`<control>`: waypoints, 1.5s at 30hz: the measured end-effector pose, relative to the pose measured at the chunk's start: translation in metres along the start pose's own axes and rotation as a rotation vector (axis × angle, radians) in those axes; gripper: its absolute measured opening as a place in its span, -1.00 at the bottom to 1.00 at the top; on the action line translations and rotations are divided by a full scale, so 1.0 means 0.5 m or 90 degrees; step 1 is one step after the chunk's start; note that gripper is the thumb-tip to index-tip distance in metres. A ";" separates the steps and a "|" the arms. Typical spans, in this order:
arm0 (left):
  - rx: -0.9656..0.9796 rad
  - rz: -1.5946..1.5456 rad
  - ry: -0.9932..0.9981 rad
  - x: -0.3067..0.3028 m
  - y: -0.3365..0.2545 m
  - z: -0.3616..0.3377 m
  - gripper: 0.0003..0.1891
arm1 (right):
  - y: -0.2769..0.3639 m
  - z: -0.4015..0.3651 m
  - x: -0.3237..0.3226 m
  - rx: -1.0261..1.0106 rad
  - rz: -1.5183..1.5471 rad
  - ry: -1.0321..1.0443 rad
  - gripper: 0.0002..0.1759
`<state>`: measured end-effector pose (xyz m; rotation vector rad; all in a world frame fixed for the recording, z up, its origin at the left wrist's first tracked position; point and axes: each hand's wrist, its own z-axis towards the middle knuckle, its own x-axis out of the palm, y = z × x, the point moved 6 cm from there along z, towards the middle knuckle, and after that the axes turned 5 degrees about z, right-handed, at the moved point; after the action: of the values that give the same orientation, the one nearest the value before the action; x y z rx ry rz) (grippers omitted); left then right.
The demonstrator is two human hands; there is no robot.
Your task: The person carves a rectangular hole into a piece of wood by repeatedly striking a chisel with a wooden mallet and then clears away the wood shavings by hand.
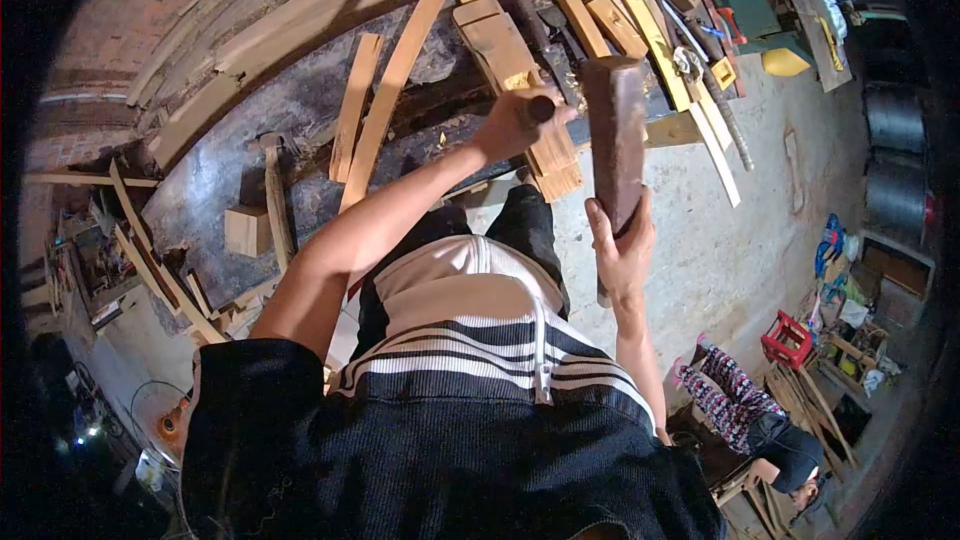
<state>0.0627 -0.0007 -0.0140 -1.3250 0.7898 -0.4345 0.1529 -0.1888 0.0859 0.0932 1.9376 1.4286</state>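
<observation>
My left hand (508, 127) is wrapped round the dark round handle of a chisel (541, 109), seen end-on over a pale timber workpiece (495, 40). The blade is hidden below my fist. Loose chips lie on the wood beside it. My right hand (625, 245) grips the lower end of a dark, block-like wooden mallet (615, 130), held raised to the right of the chisel and apart from it. The near end of the workpiece (560, 180) reaches towards my legs.
Long strips (400, 80) and short wood pieces lie across the dark bench (440, 70). A hammer (275, 190) and a wood block (247, 231) are at left. Tools (700, 40) lie at right. Another person (750, 420) and a red crate (787, 340) are at lower right.
</observation>
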 end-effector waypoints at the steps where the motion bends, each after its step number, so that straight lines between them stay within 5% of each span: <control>1: 0.101 -0.105 -0.022 0.011 -0.014 -0.009 -0.75 | 0.011 -0.004 -0.004 -0.017 0.023 -0.018 -0.52; 2: 0.202 -0.212 -0.043 0.016 -0.025 -0.021 -0.77 | 0.012 -0.007 -0.005 -0.016 0.024 -0.017 -0.52; 3: 0.151 -0.122 0.017 0.023 -0.033 -0.030 -0.77 | 0.034 -0.013 -0.011 -0.135 0.010 -0.045 -0.51; 4: -0.011 -0.403 0.127 0.060 0.018 -0.023 -0.80 | 0.057 -0.021 -0.017 -0.254 -0.003 -0.073 -0.49; 6: 0.198 -0.107 0.033 0.040 -0.017 -0.060 -0.85 | 0.063 -0.022 0.004 -0.326 -0.046 -0.043 -0.43; 7: 0.274 -0.114 0.085 0.060 -0.012 -0.041 -0.84 | 0.036 -0.008 0.027 -0.239 -0.122 0.018 -0.42; 8: 0.509 0.135 -0.143 0.031 -0.052 -0.088 -0.78 | 0.010 0.001 0.047 -0.150 -0.196 0.080 -0.40; 10: 0.228 -0.126 -0.098 0.030 -0.016 -0.087 -0.78 | 0.006 0.004 0.052 -0.162 -0.213 0.095 -0.39; 13: 0.279 -0.072 0.034 0.017 -0.050 -0.087 -0.78 | 0.050 -0.021 0.027 -0.263 -0.072 -0.007 -0.32; 14: 0.211 -0.101 0.067 0.054 0.007 -0.068 -0.82 | 0.047 -0.020 0.028 -0.262 -0.072 -0.007 -0.32; 16: 0.254 -0.060 0.008 0.056 0.005 -0.076 -0.83 | 0.059 -0.029 0.024 -0.394 -0.090 -0.056 -0.33; 18: 0.336 0.020 -0.120 0.044 -0.006 -0.087 -0.86 | 0.008 0.003 0.057 -0.110 -0.155 0.118 -0.39; 20: 0.368 0.148 -0.099 0.035 0.016 -0.089 -0.86 | -0.017 0.002 0.055 -0.135 -0.178 0.071 -0.41; 22: -0.015 -0.541 0.091 0.063 0.084 -0.081 -0.76 | -0.027 0.003 0.046 -0.119 -0.183 0.048 -0.42; 24: 0.181 -0.233 -0.124 -0.006 -0.001 -0.081 -0.84 | -0.038 0.002 0.035 -0.129 -0.175 0.039 -0.45; 26: 0.011 -0.281 -0.176 -0.025 0.029 -0.033 -0.80 | -0.051 0.001 0.025 -0.075 -0.127 0.029 -0.49; 29: -0.069 -0.181 -0.187 -0.064 0.081 0.028 -0.75 | -0.034 0.007 0.012 -0.101 -0.124 -0.006 -0.51; 32: 0.022 -0.139 -0.130 -0.085 -0.020 0.025 -0.71 | -0.030 0.008 0.005 -0.090 -0.096 -0.016 -0.51; 40: 0.114 -0.123 -0.018 -0.034 -0.046 0.008 -0.71 | -0.025 0.009 0.005 -0.095 -0.124 -0.010 -0.50; 41: 0.083 0.012 0.017 -0.031 -0.044 0.000 -0.69 | -0.017 0.007 0.007 -0.093 -0.124 -0.010 -0.50; 43: 0.111 -0.033 0.035 -0.024 -0.046 -0.008 -0.71 | 0.028 0.005 0.002 -0.096 0.016 -0.027 -0.52; 45: 0.121 -0.032 0.044 -0.018 -0.057 -0.018 -0.76 | 0.095 -0.004 -0.011 -0.222 0.004 -0.066 -0.50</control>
<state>0.0543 -0.0072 0.0151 -1.1597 0.7534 -0.5839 0.1394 -0.1744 0.1296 0.0104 1.5814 1.7082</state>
